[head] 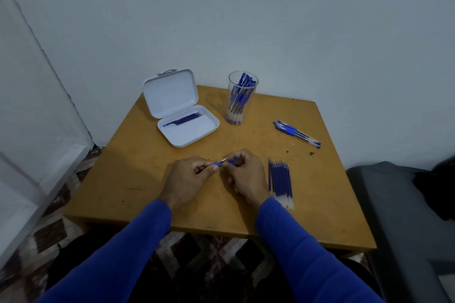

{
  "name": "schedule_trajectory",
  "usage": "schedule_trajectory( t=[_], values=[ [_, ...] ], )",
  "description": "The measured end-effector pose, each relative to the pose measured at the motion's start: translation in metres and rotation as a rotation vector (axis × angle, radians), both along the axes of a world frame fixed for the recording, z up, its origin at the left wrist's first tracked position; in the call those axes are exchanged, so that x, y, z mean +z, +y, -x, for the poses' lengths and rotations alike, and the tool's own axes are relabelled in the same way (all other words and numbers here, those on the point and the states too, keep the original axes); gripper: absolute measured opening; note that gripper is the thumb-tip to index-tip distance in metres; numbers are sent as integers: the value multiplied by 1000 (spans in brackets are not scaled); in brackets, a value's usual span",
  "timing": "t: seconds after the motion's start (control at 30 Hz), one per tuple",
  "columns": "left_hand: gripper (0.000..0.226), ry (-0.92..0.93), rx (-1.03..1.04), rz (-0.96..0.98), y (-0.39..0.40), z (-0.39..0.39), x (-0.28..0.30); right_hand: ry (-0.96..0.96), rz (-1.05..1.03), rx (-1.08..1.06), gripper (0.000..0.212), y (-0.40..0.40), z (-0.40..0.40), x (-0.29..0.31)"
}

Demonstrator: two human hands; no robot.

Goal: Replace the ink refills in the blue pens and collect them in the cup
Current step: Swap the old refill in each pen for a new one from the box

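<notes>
Both my hands meet over the middle of the wooden table (pixel 147 187). My left hand (pixel 187 179) grips the blue grip end of a pen (pixel 218 163), whose metal tip pokes out to the right. My right hand (pixel 246 174) pinches a small blue pen part (pixel 231 161) just beside that tip. A clear cup (pixel 240 98) at the back holds several blue pens. Three or so blue pens (pixel 298 133) lie loose at the right. A row of several blue refills (pixel 280 181) lies right of my right hand.
An open white case (pixel 188 128) at the back left holds a few refills (pixel 183 119), its lid standing up. A dark seat (pixel 398 204) is right of the table. A wall runs behind the table; patterned floor shows below its front edge.
</notes>
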State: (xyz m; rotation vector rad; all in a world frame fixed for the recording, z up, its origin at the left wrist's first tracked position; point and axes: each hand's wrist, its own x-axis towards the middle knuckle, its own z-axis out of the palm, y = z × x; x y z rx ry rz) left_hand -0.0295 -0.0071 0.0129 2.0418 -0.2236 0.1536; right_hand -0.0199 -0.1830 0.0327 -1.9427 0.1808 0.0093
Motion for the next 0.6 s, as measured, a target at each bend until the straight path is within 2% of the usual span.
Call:
schedule_trajectory(
  t=[0.3, 0.37, 0.47, 0.53, 0.6],
  values=[
    [13, -41, 8, -68, -2, 2, -1, -55, 215, -98, 8, 9, -9, -5],
    [14, -57, 10, -62, -2, 2, -1, -48, 232, -121, 16, 10, -10, -5],
    [15, -65, 10, -79, -3, 3, -1, -45, 189, -133, 21, 8, -9, -5],
    [15, -68, 6, -91, -3, 3, -1, -40, 103, -134, 10, 6, -9, -6],
    [15, -56, 7, -97, -3, 3, -1, -20, 9, -113, 23, 1, -5, -6]
  ],
)
